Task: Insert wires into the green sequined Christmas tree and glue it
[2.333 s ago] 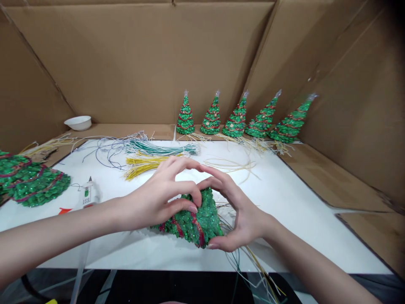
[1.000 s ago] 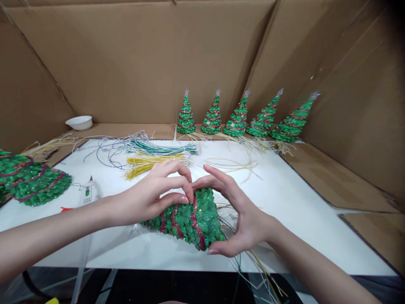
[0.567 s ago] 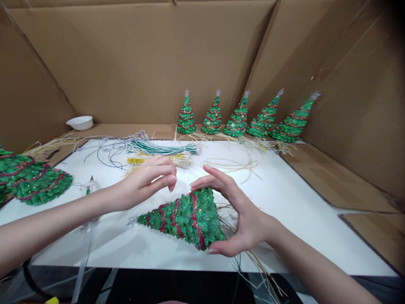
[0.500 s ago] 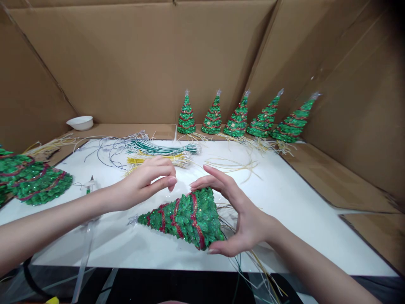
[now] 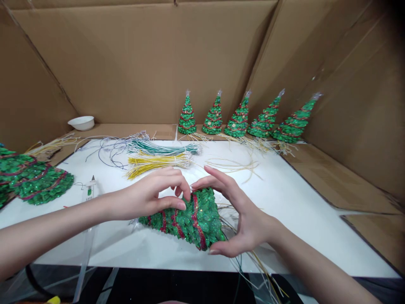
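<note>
A green glitter cone tree (image 5: 186,219) with red bands lies on its side on the white table (image 5: 284,202), tip pointing left, thin wires trailing from its base. My right hand (image 5: 243,219) cups the wide base, thumb under, fingers over the top. My left hand (image 5: 152,196) rests on the upper side of the tree, thumb and fingertips pinching at its surface near the middle.
Several finished trees (image 5: 240,120) stand in a row at the back. Green and yellow wire bundles (image 5: 158,154) lie mid-table. A white tool (image 5: 89,192) and more lying trees (image 5: 34,179) are at left; a white bowl (image 5: 81,122) sits far left. Cardboard walls surround the table.
My left hand lifted off the tree about half a second ago and has come back down onto it. My right hand stayed at the base.
</note>
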A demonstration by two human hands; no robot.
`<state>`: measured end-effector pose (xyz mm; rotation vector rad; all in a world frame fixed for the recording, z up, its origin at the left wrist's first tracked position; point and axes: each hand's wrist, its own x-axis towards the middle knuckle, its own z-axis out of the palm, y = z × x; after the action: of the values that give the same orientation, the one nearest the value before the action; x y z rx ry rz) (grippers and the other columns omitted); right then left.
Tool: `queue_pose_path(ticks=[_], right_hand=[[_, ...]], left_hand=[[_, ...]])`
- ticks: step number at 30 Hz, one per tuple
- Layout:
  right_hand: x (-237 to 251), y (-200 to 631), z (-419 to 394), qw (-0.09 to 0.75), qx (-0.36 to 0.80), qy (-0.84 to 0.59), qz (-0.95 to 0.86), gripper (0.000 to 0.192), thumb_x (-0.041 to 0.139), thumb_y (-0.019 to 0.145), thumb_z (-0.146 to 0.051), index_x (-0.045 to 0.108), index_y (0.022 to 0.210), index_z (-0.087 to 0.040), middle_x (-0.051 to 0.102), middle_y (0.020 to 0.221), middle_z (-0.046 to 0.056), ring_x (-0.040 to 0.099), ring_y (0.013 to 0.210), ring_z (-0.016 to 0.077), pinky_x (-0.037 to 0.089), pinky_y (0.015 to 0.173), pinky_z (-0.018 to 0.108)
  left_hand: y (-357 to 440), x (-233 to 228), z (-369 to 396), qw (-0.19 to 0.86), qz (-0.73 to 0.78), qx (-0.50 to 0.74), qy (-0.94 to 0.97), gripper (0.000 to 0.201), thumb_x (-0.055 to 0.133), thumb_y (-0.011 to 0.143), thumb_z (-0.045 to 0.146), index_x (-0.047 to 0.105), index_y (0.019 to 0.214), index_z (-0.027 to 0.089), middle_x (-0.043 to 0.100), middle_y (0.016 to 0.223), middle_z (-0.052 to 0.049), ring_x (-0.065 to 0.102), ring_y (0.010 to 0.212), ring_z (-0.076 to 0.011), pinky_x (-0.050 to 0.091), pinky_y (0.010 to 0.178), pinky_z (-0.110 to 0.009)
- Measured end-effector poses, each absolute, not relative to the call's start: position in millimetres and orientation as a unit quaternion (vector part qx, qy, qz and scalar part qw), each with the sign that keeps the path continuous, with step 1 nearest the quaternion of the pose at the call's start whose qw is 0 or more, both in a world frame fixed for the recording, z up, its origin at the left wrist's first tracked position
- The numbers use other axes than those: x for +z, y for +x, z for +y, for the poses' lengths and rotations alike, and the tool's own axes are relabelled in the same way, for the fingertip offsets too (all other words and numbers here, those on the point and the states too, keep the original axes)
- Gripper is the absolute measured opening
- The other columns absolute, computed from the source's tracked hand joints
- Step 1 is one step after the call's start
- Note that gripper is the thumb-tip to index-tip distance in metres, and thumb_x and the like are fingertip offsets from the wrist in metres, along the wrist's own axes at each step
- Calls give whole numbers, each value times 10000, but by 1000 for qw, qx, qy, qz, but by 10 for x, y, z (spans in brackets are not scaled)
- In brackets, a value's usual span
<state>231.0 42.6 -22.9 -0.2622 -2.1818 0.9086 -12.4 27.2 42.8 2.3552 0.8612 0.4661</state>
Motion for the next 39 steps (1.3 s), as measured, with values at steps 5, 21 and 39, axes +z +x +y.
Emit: queue_pose_path(ticks=[5, 21, 39], right_hand=[[-224, 2308, 425, 376, 351, -102, -852, 1188, 839, 579, -377, 96, 1501, -292, 494, 1284, 96, 511, 1169, 258, 356, 1065, 444], [-255, 2320, 420, 391, 331, -72, -856, 1185, 840, 562, -402, 128, 1500, -265, 505, 1292, 118, 527, 1152, 272, 382, 1027, 443], [-149, 2354, 415, 358, 241, -96, -897, 1113, 821, 584, -442, 188, 1483, -272, 526, 1294, 104, 520, 1176, 275, 410, 999, 429]], left_hand=[[-68, 394, 264, 291, 313, 170, 888, 99, 567, 920, 270, 592, 875, 185, 571, 877, 1, 521, 842, -135, 385, 790, -244], [-95, 439, 223, 358, 364, 228, 829, 153, 495, 950, 305, 538, 884, 174, 552, 819, 10, 502, 748, -111, 413, 700, -222], [-228, 219, 31, 248, 379, 146, 879, 477, 566, 907, 393, 441, 1346, 256, 567, 1196, -80, 521, 1113, -223, 434, 940, -360]])
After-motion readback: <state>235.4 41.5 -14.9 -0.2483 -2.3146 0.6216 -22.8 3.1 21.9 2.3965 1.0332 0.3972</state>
